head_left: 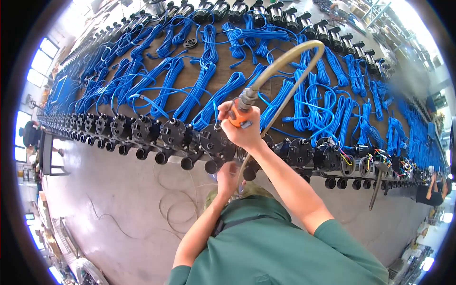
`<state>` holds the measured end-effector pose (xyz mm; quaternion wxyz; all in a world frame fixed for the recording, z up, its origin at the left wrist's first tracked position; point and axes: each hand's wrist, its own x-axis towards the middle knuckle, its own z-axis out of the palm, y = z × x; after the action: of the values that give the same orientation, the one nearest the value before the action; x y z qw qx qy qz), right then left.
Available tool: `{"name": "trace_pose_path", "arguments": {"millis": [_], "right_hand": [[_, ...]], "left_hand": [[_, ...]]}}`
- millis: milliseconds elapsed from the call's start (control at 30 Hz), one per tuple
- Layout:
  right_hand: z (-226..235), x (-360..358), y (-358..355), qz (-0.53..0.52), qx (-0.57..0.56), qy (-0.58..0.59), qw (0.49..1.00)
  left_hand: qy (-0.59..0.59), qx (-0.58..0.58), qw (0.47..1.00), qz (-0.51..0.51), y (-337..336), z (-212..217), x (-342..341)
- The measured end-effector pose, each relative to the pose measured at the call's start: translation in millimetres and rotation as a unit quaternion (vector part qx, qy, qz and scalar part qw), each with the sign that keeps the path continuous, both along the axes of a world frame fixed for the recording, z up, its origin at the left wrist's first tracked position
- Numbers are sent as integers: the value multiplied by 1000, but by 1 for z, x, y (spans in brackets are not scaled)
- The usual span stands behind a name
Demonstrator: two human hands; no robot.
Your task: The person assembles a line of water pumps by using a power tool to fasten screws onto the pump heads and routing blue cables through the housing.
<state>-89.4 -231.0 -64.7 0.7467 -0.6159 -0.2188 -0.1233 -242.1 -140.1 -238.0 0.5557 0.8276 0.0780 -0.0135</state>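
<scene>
My right hand (243,129) grips an orange pneumatic screwdriver (236,116) held upright, its tip down on a black round pump housing (214,141). A tan air hose (285,59) arcs up from the tool's metal fitting and curves back down past my forearm. My left hand (228,178) sits below the bench edge, just under the same pump, its fingers curled; I cannot tell whether it holds anything. A long row of black pumps (142,129) runs along the bench's near edge.
Bundles of blue cable (199,85) cover the brown bench top (223,71). A second row of pumps (285,21) lines the far edge. Pumps with coloured wires (380,159) sit at the right. Grey concrete floor (118,199) lies below. A person (29,133) stands far left.
</scene>
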Motion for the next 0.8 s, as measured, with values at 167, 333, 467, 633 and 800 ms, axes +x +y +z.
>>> {"name": "trace_pose_path", "arguments": {"millis": [167, 333, 467, 633, 800], "right_hand": [[26, -23, -6, -6, -83, -85, 993], [37, -70, -43, 63, -9, -8, 998], [28, -85, -63, 78, 34, 33, 996], [21, -87, -62, 85, 77, 71, 991], [0, -82, -47, 78, 43, 104, 991]], "left_hand": [[-68, 60, 996, -24, -22, -8, 7], [-125, 125, 984, -2, -27, -24, 5], [-158, 102, 982, 19, -30, -22, 4], [-132, 94, 985, 58, -34, -21, 3], [-123, 110, 986, 36, -31, -27, 4]]}}
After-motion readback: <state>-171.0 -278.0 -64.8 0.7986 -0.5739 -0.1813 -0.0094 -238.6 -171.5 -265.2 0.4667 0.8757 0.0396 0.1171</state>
